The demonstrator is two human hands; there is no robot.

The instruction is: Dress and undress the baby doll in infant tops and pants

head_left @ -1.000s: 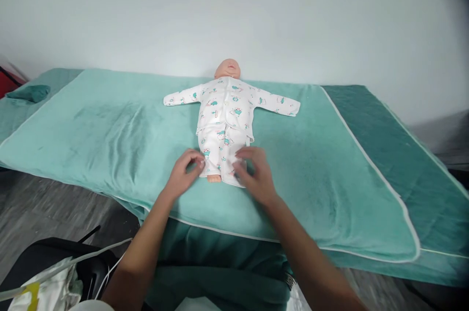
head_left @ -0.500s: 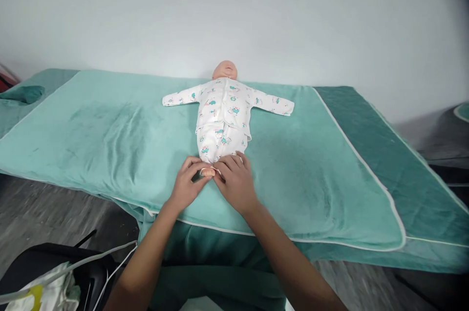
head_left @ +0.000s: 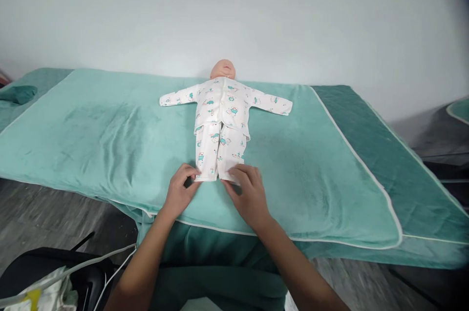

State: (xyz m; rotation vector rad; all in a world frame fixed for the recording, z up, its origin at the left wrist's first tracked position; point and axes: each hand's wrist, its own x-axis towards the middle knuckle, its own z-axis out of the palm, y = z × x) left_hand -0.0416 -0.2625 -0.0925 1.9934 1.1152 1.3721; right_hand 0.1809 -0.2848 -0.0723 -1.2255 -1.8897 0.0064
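A baby doll (head_left: 222, 68) lies on its back on a light teal towel (head_left: 110, 135), head toward the wall. It wears a white shirt (head_left: 223, 103) and white trousers (head_left: 219, 152), both with teal prints. My left hand (head_left: 181, 191) pinches the cuff of the left trouser leg. My right hand (head_left: 246, 192) pinches the cuff of the right trouser leg. Both legs lie stretched flat toward me, and the doll's feet are hidden inside them.
The towel covers a darker green padded table (head_left: 403, 155) set against a white wall. A small folded green cloth (head_left: 17, 93) lies at the far left. A black chair (head_left: 54, 272) with a plastic bag and white cables stands at the lower left.
The trouser legs, bunched up with a bare foot showing before, are now pulled down straight over the feet. Both hands moved slightly toward me, holding the cuffs.
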